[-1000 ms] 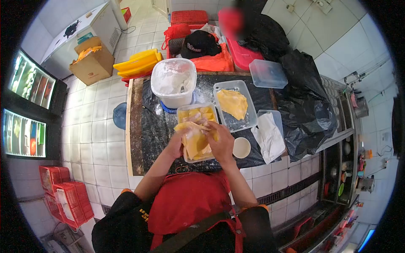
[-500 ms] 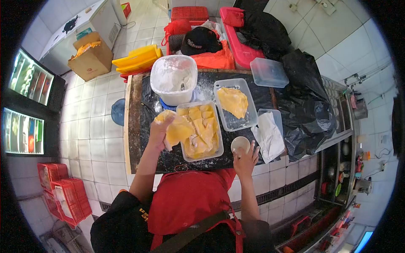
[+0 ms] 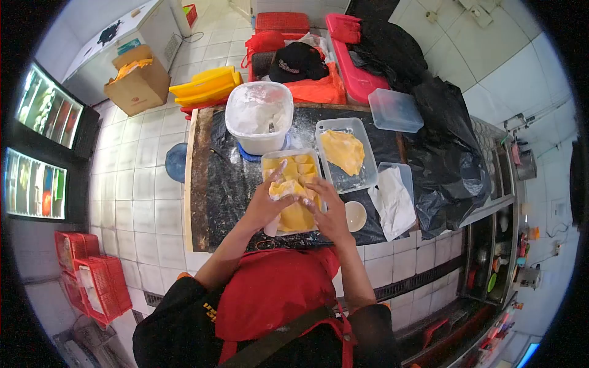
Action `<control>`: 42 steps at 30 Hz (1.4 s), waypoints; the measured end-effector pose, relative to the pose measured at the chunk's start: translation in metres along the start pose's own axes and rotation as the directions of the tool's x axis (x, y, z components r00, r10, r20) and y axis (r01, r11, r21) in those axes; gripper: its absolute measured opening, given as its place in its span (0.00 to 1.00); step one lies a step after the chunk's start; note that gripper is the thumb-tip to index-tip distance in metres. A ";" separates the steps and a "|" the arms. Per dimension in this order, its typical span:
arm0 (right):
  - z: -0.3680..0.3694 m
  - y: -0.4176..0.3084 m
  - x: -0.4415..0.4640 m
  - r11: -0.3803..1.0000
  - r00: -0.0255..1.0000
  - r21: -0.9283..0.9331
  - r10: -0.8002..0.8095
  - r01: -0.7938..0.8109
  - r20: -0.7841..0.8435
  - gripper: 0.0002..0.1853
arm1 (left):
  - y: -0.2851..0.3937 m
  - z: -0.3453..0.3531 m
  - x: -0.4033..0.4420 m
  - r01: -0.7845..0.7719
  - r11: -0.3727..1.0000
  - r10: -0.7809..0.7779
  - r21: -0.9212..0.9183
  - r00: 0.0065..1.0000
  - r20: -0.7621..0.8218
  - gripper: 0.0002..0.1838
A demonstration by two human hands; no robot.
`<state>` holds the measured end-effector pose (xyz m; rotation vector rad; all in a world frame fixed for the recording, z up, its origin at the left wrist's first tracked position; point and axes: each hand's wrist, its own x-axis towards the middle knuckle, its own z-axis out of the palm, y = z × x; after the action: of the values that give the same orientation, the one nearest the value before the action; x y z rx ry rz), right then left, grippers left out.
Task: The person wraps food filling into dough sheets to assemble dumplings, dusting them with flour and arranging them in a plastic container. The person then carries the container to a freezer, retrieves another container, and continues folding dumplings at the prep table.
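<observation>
Both hands are working over the near clear container (image 3: pixel 265 167), which is sitting on the black-covered desk (image 3: pixel 215 228) close to its near edge, just beyond the red apron (image 3: pixel 276 294). A strip of the covering is showing between this container and the desk's left wooden edge, leaving open room beside the left hand (image 3: pixel 265 205). The right side is tighter: the small bowl (image 3: pixel 355 216) is standing just beside the right hand (image 3: pixel 331 214), and the white cloth (image 3: pixel 392 202) is lying past it. On the far side the tub of white powder (image 3: pixel 259 116) is standing close to the container's rim, while the second clear container (image 3: pixel 362 178) is sitting near its right wall.

The floury yellow sheet (image 3: pixel 283 187) is lying between the hands, over other yellow pieces in the near container. Its visible floury part is running mostly crosswise, though the fingers are hiding its full long axis. The container itself is pointing lengthwise away from the body, its far end leaning slightly left. The second container is leaning the same way more strongly, with another yellow sheet (image 3: pixel 343 152) lying along it.

The left grip is touching the floury sheet with fingers spreading; the right is curving over its other side. Whether either is pinching it, I cannot tell.
</observation>
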<state>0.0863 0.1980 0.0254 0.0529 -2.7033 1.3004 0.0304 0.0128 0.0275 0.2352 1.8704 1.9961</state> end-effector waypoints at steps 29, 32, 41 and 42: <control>0.028 0.081 0.034 0.988 0.994 -0.153 -0.012 0.029 0.106 0.23 | -0.020 -0.001 -0.028 -0.378 0.273 -0.063 0.884 0.910 0.409 0.24; 0.039 0.083 0.031 0.928 0.966 -0.324 -0.232 0.186 -0.109 0.22 | -0.019 -0.002 -0.026 -0.341 0.198 -0.105 0.919 0.925 0.366 0.25; 0.045 0.078 0.018 0.906 0.965 -0.370 -0.250 0.204 -0.081 0.18 | 0.001 -0.012 -0.025 -0.124 0.196 -0.139 0.973 0.978 0.153 0.26; 0.046 0.078 0.019 0.906 0.964 -0.371 -0.252 0.206 -0.080 0.18 | 0.003 -0.012 -0.024 -0.093 0.169 -0.162 0.981 0.979 0.121 0.26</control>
<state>0.0556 0.2116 -0.0613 0.2332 -2.6794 0.7059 0.0476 -0.0076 0.0323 0.6957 2.6830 0.2753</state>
